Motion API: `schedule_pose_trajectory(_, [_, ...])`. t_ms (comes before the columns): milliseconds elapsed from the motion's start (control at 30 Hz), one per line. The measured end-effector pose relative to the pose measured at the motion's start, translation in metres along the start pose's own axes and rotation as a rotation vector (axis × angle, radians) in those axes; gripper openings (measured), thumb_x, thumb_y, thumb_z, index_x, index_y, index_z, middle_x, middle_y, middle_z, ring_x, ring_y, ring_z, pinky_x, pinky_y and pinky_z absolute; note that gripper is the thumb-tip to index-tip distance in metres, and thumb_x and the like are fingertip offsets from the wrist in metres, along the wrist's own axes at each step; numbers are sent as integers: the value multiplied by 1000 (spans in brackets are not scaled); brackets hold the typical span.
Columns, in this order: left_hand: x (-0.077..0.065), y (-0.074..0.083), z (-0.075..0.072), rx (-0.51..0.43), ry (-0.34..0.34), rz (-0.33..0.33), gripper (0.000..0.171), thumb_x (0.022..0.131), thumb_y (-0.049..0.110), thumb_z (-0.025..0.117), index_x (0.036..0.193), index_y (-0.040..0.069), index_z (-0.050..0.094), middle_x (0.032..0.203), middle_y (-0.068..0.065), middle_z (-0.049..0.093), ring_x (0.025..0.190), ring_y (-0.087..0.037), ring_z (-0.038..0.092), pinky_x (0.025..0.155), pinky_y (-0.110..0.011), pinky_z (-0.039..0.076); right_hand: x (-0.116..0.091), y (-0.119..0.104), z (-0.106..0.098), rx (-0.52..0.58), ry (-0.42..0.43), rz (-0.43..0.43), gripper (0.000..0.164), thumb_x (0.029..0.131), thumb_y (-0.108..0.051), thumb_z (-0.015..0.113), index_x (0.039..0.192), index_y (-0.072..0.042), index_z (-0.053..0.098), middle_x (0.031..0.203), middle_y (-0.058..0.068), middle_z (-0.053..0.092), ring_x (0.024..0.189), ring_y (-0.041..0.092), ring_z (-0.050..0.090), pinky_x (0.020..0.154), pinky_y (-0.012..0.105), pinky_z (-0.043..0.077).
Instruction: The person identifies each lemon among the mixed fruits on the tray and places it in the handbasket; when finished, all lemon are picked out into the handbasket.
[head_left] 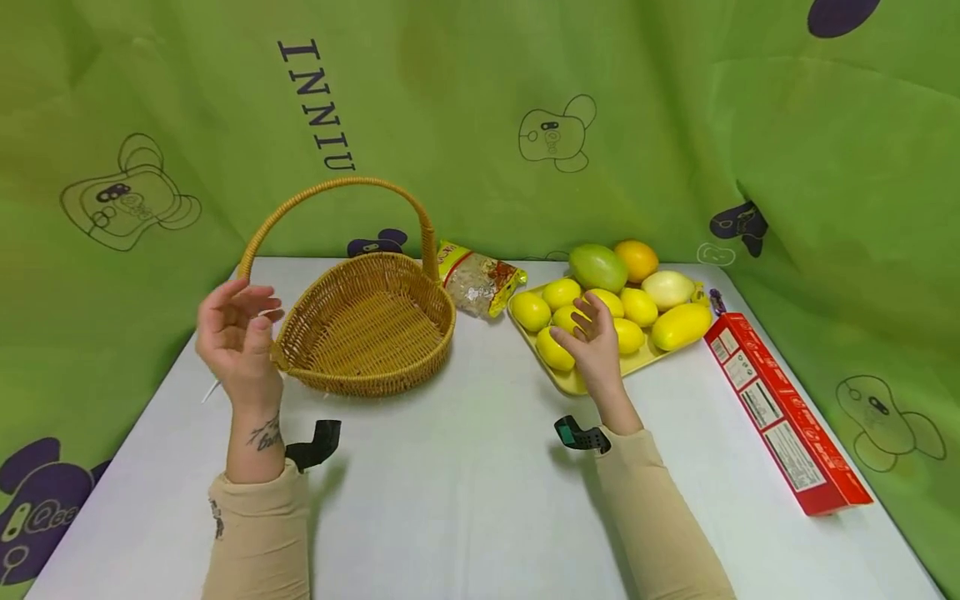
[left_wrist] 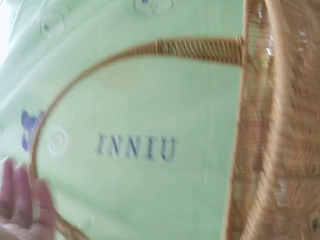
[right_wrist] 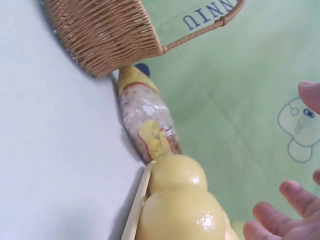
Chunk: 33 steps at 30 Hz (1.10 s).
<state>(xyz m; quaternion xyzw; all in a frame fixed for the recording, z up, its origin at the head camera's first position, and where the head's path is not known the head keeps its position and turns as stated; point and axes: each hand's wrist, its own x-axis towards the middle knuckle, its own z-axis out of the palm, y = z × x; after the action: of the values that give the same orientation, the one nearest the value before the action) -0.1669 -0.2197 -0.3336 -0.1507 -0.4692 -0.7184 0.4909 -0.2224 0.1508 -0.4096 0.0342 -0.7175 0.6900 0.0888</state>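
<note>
A wicker basket (head_left: 367,333) with a tall arched handle stands at the left of the table, nothing inside it. My left hand (head_left: 240,342) is raised beside its left rim, fingers loosely bent, holding nothing; the left wrist view shows the hand (left_wrist: 27,210) near the handle (left_wrist: 100,67). My right hand (head_left: 600,350) hovers over the front of a yellow tray (head_left: 572,383) heaped with lemons (head_left: 531,311), its fingers spread and gripping nothing. A green mango (head_left: 597,267), an orange fruit (head_left: 637,260) and longer yellow fruits (head_left: 681,326) lie at the tray's back and right.
A clear-and-yellow food packet (head_left: 480,282) lies between basket and tray. Along the table's right edge lies a long red box (head_left: 787,417), with a small purple-wrapped item (head_left: 717,301) at its far end. Green printed cloth (head_left: 450,125) rises behind and at both sides.
</note>
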Motion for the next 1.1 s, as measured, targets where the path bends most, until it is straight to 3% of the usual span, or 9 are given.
schedule_pose_trajectory(100, [8, -5, -13, 71, 180, 81, 29, 70, 10, 67, 93, -7, 60, 84, -12, 61, 76, -19, 56, 67, -23, 45, -1, 2, -1, 6, 7, 5, 74, 81, -4, 67, 142, -5, 26, 141, 21, 34, 129, 36, 35, 109, 46, 27])
schedule_pose_trajectory(200, [13, -16, -32, 163, 268, 48, 23, 72, 4, 56, 93, -3, 62, 87, -9, 59, 81, -17, 53, 72, -24, 40, -1, 3, 1, 28, 15, 6, 73, 81, -1, 66, 141, -1, 25, 140, 23, 34, 129, 37, 34, 109, 46, 26])
schedule_pose_trajectory(367, [11, -42, -61, 198, 217, -129, 28, 76, -1, 53, 102, 2, 63, 94, -6, 58, 86, -14, 52, 79, -23, 38, -2, 10, 6, 51, 47, 24, 72, 79, 3, 67, 139, 2, 27, 138, 24, 35, 128, 37, 35, 110, 42, 26])
schedule_pose_trajectory(533, [2, -58, -71, 134, 119, -247, 31, 79, -2, 55, 109, 4, 61, 96, -7, 59, 82, -14, 54, 62, -18, 42, -4, 18, 12, -37, 104, 33, 65, 78, 2, 69, 133, 6, 35, 135, 23, 39, 128, 33, 37, 110, 36, 26])
schedule_pose_trajectory(767, [-4, -63, -71, 122, 47, -272, 30, 82, -1, 54, 111, 1, 61, 98, -10, 61, 86, -16, 57, 68, -22, 45, -6, 28, 19, -275, 139, 111, 64, 76, -10, 72, 131, 2, 41, 135, 18, 44, 126, 29, 39, 108, 39, 29])
schedule_pose_trajectory(900, [-5, -64, -71, 120, 43, -284, 33, 81, 0, 53, 113, -1, 60, 97, -10, 61, 86, -18, 58, 68, -23, 46, -6, 33, 22, -291, 159, 140, 64, 75, -10, 72, 130, 2, 42, 134, 19, 44, 125, 29, 40, 107, 40, 30])
schedule_pose_trajectory(1100, [-5, -64, -71, 92, 47, -313, 34, 81, 1, 54, 115, -4, 58, 94, -10, 62, 82, -18, 61, 70, -25, 48, -3, 41, 28, -264, 216, 115, 63, 72, -5, 71, 128, 3, 43, 132, 19, 44, 124, 30, 40, 106, 42, 30])
